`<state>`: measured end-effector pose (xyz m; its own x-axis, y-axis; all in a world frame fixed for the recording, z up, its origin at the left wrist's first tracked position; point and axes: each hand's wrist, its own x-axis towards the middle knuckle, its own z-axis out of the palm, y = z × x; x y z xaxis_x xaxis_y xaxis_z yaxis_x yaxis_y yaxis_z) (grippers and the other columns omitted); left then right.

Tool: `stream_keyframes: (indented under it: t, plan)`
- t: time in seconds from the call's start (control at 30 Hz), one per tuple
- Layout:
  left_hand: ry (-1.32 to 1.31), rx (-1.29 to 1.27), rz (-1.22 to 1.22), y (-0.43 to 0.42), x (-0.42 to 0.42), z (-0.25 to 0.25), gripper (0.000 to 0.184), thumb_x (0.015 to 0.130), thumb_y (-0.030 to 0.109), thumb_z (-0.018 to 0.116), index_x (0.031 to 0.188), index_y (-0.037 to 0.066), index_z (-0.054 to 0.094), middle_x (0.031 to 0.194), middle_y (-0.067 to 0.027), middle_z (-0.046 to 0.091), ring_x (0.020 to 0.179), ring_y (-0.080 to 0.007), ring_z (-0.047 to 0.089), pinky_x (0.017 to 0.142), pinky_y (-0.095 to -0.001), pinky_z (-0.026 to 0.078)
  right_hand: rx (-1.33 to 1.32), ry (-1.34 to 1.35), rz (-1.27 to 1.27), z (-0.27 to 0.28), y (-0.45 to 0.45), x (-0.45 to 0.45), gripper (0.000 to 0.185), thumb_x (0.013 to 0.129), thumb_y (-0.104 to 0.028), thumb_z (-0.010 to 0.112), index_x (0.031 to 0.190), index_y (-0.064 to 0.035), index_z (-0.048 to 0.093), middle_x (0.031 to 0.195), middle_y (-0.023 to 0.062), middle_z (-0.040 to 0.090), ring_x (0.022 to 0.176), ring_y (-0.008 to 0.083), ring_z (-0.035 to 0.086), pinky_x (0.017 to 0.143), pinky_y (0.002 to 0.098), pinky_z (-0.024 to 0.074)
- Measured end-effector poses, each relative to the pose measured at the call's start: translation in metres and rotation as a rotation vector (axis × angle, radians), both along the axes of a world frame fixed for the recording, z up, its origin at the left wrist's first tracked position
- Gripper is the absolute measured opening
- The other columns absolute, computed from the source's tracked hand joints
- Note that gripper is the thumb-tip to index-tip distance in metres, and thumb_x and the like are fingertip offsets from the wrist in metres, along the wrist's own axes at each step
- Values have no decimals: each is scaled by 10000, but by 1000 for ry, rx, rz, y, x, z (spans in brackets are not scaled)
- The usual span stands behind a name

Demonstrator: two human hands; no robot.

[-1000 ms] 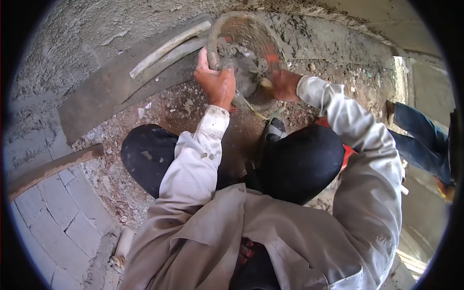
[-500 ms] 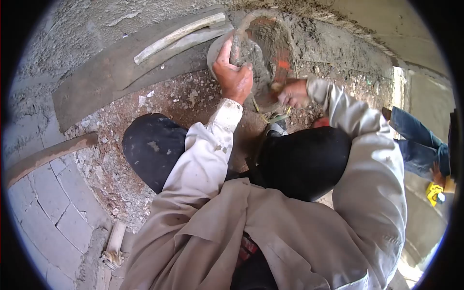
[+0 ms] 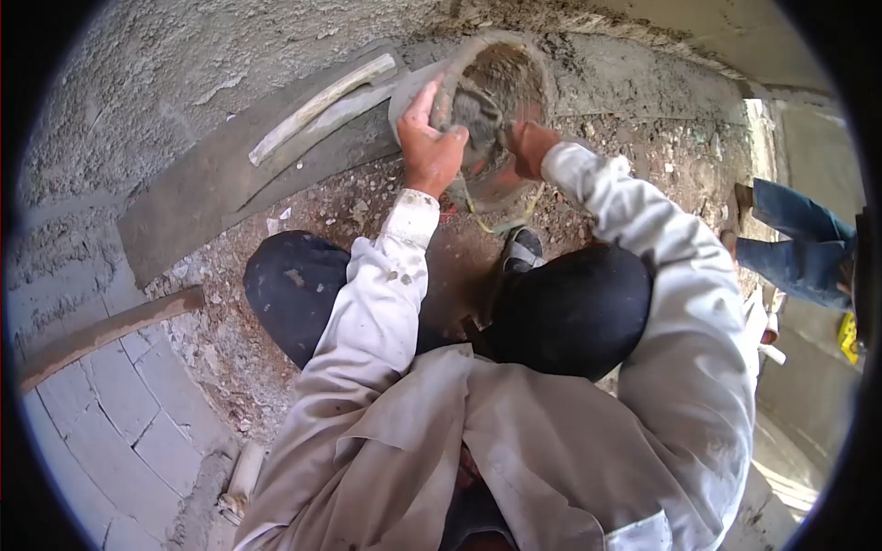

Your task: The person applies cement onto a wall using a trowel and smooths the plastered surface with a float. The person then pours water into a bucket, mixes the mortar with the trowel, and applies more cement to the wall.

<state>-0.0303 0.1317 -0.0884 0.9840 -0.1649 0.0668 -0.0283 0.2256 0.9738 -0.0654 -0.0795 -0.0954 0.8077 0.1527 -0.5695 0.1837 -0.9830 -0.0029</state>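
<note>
A bucket (image 3: 528, 83) smeared with wet grey mortar stands tilted in front of me, its thin yellowish handle hanging at the near side. My left hand (image 3: 434, 142) is closed on the edge of a round grey pan (image 3: 401, 103) beside the bucket's left rim. Part of the pan is hidden by my fingers. At the bucket's right side, my right hand (image 3: 533, 150) is closed round the handle of a tool. The tool's far end is blurred against the mortar, so its shape is unclear.
A flat grey board (image 3: 184, 216) lies at the left with a pale wooden strip (image 3: 322, 106) on it. A curved wooden piece (image 3: 115, 335) rests near grey blocks (image 3: 115, 395). Rubble covers the ground. Another person's legs (image 3: 799, 243) show at the right.
My right hand moved away from the bucket, then back up and left to it. My left hand shifted right with the pan, then slightly back left. The other person's hand and legs also moved.
</note>
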Motion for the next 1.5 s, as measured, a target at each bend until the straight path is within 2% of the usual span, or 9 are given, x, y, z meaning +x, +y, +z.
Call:
stream_keyframes:
  t: [0.2,0.33,0.53,0.77,1.0,1.13,1.4,1.43,1.5]
  plan:
    - [-75,63,71,0,-10,19,653,703,-138,563,1354,-117,516,1245,-119,618,1077,-135,573,875,-240,476,-189,83,-188,117,30,41,379,862,-153,671,1177,41,587,1077,199,687,923,332,709,773,431,588]
    - [-27,66,86,5,-7,19,657,689,-123,581,1343,-126,517,1243,-134,623,1097,-153,578,881,-258,495,-87,295,-160,26,-2,64,440,859,-44,621,1291,-24,542,969,215,675,721,249,674,523,357,543]
    - [-40,22,142,27,6,-2,702,680,-184,514,1378,-116,480,1284,-115,596,1070,-152,586,653,-232,497,633,988,-947,27,14,0,165,907,-79,611,1065,-115,576,644,-44,479,443,55,431,360,215,339]
    - [-108,252,69,25,-1,12,706,687,-147,593,1382,-72,493,1253,-83,605,1080,-148,578,921,-285,477,1817,1238,-1375,21,33,-17,136,876,-84,632,912,-126,507,670,-77,465,445,3,424,341,163,331]
    - [120,40,87,13,8,10,606,664,-74,627,1264,-7,581,991,12,634,878,-90,561,811,-253,480,658,291,-566,87,-36,-6,200,863,-185,631,987,-30,648,700,109,640,497,192,601,443,343,495]
    - [5,189,86,-14,7,23,573,664,-66,632,1234,-21,596,984,-6,639,875,-87,560,805,-248,481,230,142,204,6,-25,28,320,804,-299,674,987,-46,745,1008,183,735,945,354,707,814,425,562]
    - [-139,357,71,-41,-1,38,572,618,-37,626,1189,-67,592,987,-109,667,930,-191,621,886,-333,497,425,-350,-237,-42,-79,20,278,706,-275,736,872,-55,698,821,188,698,832,336,707,749,453,551]
    - [-242,396,90,-43,2,27,542,609,-36,613,1151,-59,599,942,-112,652,894,-204,617,864,-337,499,201,-195,-290,-162,-94,45,332,763,-370,726,899,-68,707,870,204,710,870,357,704,790,473,552]
    - [-200,361,45,-51,-8,50,532,617,-47,592,1148,-69,597,977,-124,650,929,-220,615,898,-340,484,319,89,78,-128,-58,40,268,819,-300,676,906,-50,714,879,155,714,774,306,702,698,449,560]
